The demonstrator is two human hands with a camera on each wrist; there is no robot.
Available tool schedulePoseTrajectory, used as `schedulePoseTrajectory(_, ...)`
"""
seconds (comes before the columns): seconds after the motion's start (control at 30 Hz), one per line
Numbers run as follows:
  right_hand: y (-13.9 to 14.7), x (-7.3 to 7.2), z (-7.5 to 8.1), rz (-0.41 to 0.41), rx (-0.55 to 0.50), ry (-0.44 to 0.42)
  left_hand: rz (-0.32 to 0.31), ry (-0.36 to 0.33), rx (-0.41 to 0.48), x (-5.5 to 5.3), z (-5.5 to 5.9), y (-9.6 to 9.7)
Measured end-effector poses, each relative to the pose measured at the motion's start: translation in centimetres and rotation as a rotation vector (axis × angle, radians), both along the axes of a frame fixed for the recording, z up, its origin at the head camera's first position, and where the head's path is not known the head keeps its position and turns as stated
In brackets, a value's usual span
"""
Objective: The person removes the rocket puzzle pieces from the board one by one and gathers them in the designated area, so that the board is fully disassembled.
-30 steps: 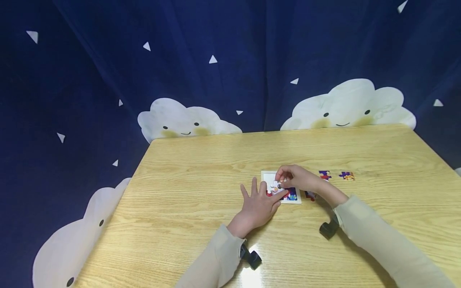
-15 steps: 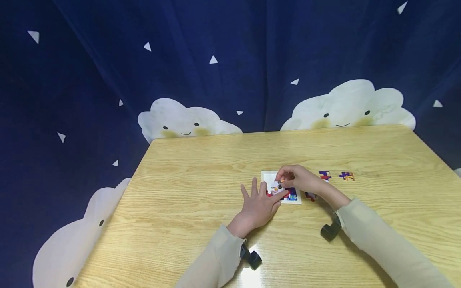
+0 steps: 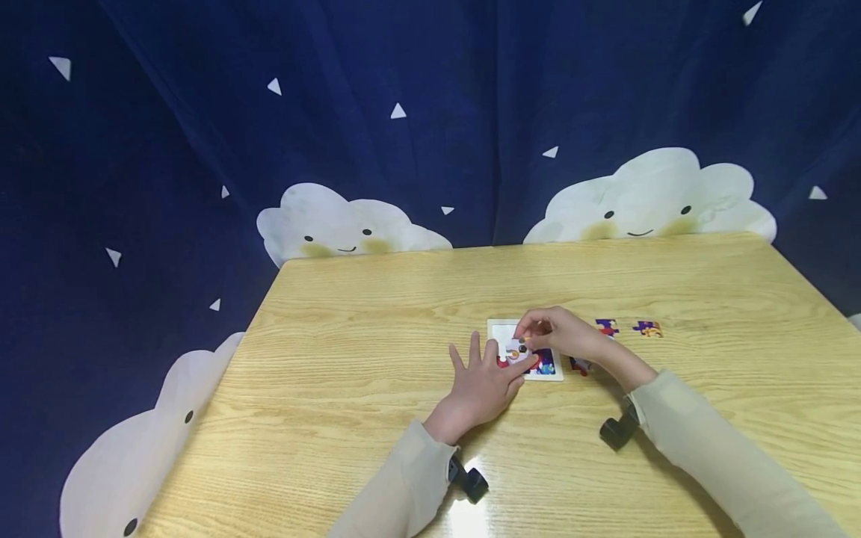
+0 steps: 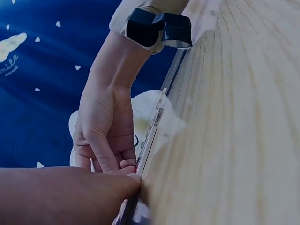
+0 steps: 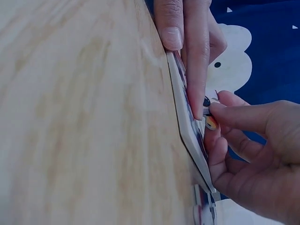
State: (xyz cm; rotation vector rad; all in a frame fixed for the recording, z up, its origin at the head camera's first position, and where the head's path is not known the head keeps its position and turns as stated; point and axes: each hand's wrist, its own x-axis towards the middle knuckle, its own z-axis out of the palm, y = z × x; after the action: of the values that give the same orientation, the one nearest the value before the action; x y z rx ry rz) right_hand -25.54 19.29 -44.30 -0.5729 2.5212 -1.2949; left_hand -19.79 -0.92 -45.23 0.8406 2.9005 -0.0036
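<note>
A small jigsaw board with a white frame (image 3: pixel 501 323) lies flat on the table, several picture pieces set in its near part. My left hand (image 3: pixel 479 387) is spread out, its straight index finger resting on the pieces near the board's front and its thumb at the front edge. With thumb and fingertips my right hand (image 3: pixel 561 332) pinches a jigsaw piece (image 3: pixel 516 348) over the middle of the board. In the right wrist view that piece (image 5: pixel 211 123) shows a black dot and an orange patch, tilted up beside the left index finger (image 5: pixel 197 84); the fingers hide part of it.
Loose jigsaw pieces lie right of the board: one at the back (image 3: pixel 607 326), one farther right (image 3: pixel 649 329), and one (image 3: pixel 580 365) partly under the right forearm. A dark blue curtain with clouds (image 3: pixel 652 198) hangs behind the wooden table (image 3: pixel 377 314).
The right hand, still pinching the jigsaw piece, has shifted very slightly, and the piece has turned a little over the board. My left hand stays in place.
</note>
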Motion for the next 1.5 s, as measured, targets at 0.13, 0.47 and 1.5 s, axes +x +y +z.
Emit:
schedulePoseTrajectory(0.13,0.1,0.0,0.2,0.007,-0.011,-0.011,0.001,-0.014,0.007,-0.1,0.1,0.0)
schedulePoseTrajectory(0.47,0.2,-0.3,0.0,0.002,-0.065,-0.079,0.007,-0.032,-0.006,-0.1,0.1,0.0)
schedulePoseTrajectory(1.5,1.3,0.2,0.3,-0.081,-0.060,-0.099,0.004,-0.043,0.062,0.2,-0.7,-0.5)
